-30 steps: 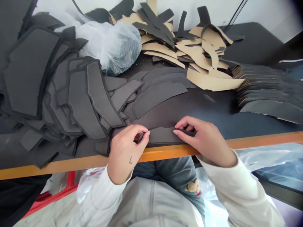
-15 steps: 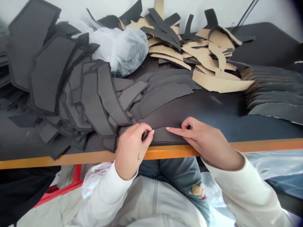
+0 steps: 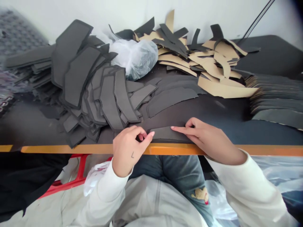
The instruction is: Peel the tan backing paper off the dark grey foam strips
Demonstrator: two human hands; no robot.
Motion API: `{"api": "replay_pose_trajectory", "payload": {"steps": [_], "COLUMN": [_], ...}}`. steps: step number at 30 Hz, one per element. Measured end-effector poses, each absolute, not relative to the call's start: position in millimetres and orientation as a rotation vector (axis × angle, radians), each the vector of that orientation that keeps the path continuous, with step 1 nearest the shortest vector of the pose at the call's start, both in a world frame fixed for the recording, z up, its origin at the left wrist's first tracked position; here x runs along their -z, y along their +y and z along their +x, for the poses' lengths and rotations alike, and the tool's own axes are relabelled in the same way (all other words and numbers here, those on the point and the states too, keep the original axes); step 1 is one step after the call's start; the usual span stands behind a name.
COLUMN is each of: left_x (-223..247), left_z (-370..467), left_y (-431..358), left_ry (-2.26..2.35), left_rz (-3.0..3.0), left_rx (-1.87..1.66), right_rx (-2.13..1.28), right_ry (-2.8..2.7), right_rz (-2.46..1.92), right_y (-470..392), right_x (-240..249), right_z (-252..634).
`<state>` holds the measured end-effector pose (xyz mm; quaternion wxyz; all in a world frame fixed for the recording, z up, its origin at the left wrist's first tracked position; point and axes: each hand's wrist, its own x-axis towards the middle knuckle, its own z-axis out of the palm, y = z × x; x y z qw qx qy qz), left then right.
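A dark grey flat piece [image 3: 167, 133] lies along the table's front edge between my hands. My left hand [image 3: 131, 146] is at its left end, thumb stretched toward the piece and the other fingers curled, with a gap between thumb and fingers and nothing seen in it. From the right, my right hand [image 3: 205, 135] rests on the piece, its index finger stretched out on the top edge and its thumb and another finger bent together. Behind lie overlapping dark curved sheets [image 3: 174, 96]. A heap of dark grey shaped pieces [image 3: 110, 101] spreads to the left.
A clear plastic bag [image 3: 139, 58] sits near the wall. Tan and black curved strips [image 3: 201, 60] are piled behind. On the right is a stack of dark sheets [image 3: 279, 97]. An orange edge [image 3: 175, 148] runs along the table [image 3: 229, 126] front.
The camera view has shifted, showing more on the left. My left thumb and fingers have come apart and moved slightly left of the piece. My right hand stays on the piece.
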<state>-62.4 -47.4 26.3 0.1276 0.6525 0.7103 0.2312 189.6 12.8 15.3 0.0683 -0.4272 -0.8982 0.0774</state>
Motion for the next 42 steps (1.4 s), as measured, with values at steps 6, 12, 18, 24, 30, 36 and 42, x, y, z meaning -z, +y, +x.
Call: {"api": "replay_pose_trajectory", "payload": {"steps": [6,12,18,24,30,36,42], "left_x": [-17.4,-14.2,-20.4,-6.6,5.5,6.0,3.1], "left_z": [-61.7,-63.8,-63.7,-38.5,-32.1,-32.5,-31.6], "left_y": [-49.2,-50.2,-50.5,-54.3,-54.3,-53.7,-53.2], "left_ry": [1.977,2.077,2.149,1.54,1.523,1.526,1.517], "left_rz": [2.044,2.198,2.4,2.761,2.772,2.799,2.786], "left_rx": [-0.685,-0.542,-0.636,-0.48,-0.286,-0.291,-0.38], "right_rx": [-0.261,-0.301,-0.276,-0.199,0.082,0.387,-0.368], "right_ry": [-2.688,-2.69,-2.695,-2.661,-2.251,-1.699,-1.772], "right_rz": [-1.33,-1.338,-1.326,-1.356,-1.683,-1.715,-1.823], "right_y": [12.2,12.9,13.3,10.7,-12.1,-14.3,-16.9], "right_x": [-11.7,-10.6,-11.4,-13.9,-37.4,-70.7,-42.4], "right_z": [190.1,190.1,189.2,186.1,175.4,214.8,223.1]}}
